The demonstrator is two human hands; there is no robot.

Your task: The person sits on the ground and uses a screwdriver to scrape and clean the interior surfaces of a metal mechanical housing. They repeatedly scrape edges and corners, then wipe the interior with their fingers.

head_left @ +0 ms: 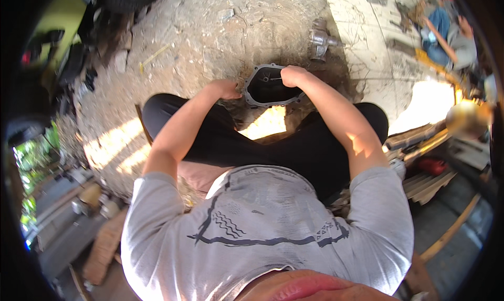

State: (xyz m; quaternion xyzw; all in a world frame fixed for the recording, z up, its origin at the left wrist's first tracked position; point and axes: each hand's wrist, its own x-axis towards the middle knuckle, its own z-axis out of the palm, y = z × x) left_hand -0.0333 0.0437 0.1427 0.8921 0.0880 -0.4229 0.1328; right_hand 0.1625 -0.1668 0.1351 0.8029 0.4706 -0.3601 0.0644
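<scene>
A grey metal housing, shaped like a deep open pan with a bolt-holed flange, lies on the dirt in front of my crossed legs. Its dark hollow faces up. My right hand is closed over the right side of the hollow, and a thin metal rod sticks out of the fist toward a small round boss inside. The rod's other end is hidden by the fist. Just beside the left flange is my left hand, its fingers curled; whether it touches the housing or holds something small cannot be made out.
A greasy metal gear casing rests on the ground, far right of the housing. Another person sits at the far right near scattered parts. Wooden planks lie right of my knee. Dark objects line the left edge.
</scene>
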